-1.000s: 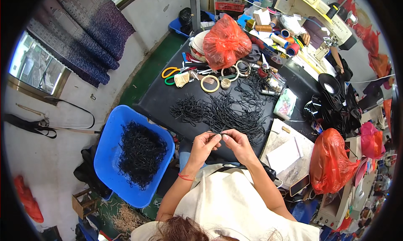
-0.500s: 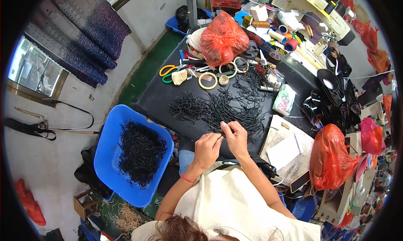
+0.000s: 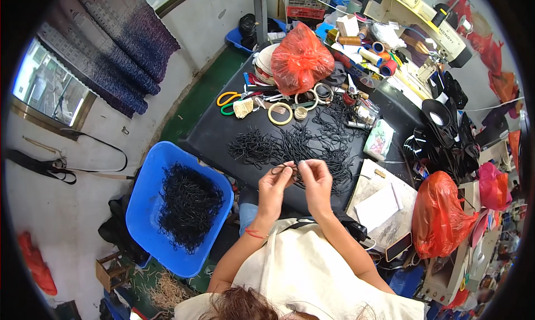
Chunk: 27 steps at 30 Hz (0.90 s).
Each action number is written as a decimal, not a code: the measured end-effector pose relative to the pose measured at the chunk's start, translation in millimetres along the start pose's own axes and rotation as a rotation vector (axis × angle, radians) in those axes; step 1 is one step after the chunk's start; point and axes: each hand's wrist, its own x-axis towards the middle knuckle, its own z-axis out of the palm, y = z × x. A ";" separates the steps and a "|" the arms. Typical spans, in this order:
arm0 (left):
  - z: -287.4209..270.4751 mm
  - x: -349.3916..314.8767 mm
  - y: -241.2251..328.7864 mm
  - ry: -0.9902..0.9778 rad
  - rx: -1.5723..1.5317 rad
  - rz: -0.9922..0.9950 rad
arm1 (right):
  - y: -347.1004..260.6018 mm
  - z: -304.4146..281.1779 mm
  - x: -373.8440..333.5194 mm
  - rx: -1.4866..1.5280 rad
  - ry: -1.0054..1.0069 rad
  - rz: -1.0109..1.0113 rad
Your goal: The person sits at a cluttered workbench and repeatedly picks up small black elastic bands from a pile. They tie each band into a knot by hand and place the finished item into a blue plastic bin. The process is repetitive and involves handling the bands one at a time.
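Between my two hands is a thin black cord, pinched at the near edge of the dark table (image 3: 209, 133). My left hand (image 3: 272, 194) has thumb and fingertips closed on the cord (image 3: 285, 167), part of which curves in a small loop. My right hand (image 3: 316, 189) grips it just beside, its fingers curled together. Just beyond my hands lies a spread heap of black cords (image 3: 312, 147), with a smaller pile of black cords (image 3: 251, 147) to its left. More tangled black cords (image 3: 189, 203) fill the blue tub (image 3: 142, 220) at my left.
Scissors (image 3: 227, 99), tape rolls (image 3: 280, 114) and a red plastic bag (image 3: 301, 61) sit at the table's far side. To the right are a white board with paper (image 3: 379, 206), a phone (image 3: 398, 246), another red bag (image 3: 440, 214) and a sewing machine (image 3: 440, 33).
My hands have risen slightly away from me, and a loop of cord now shows at the left fingertips. The whole view has shifted a little.
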 end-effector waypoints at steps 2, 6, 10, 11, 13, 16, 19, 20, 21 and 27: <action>-10.4 2.0 13.3 -0.200 -0.069 -0.101 | -2.9 -16.6 8.0 -0.026 -0.036 0.016; -15.0 0.4 31.0 -0.336 0.080 -0.228 | -22.9 -12.4 11.8 -0.074 -0.393 0.195; -17.5 -4.7 36.6 -0.391 0.109 -0.238 | -17.5 -15.3 8.8 0.071 -0.480 0.351; -18.4 -5.9 35.8 -0.410 0.106 -0.238 | -15.8 -15.7 6.9 0.071 -0.480 0.362; -20.8 -8.0 34.8 -0.434 0.107 -0.239 | -11.0 -13.8 3.7 0.076 -0.460 0.394; -23.2 -9.7 32.7 -0.451 0.129 -0.248 | -11.1 -13.8 2.4 0.024 -0.452 0.416; -25.1 -9.9 29.8 -0.465 0.172 -0.257 | -13.6 -16.8 4.0 -0.025 -0.467 0.450; -27.6 -9.3 26.0 -0.474 0.175 -0.255 | -12.1 -20.6 5.7 -0.041 -0.486 0.459; -28.8 -9.2 23.5 -0.484 0.179 -0.254 | -10.2 -22.6 6.8 -0.056 -0.504 0.468; -18.7 -9.4 15.0 -0.131 -0.093 -0.237 | -20.8 -12.8 6.0 0.028 -0.162 0.413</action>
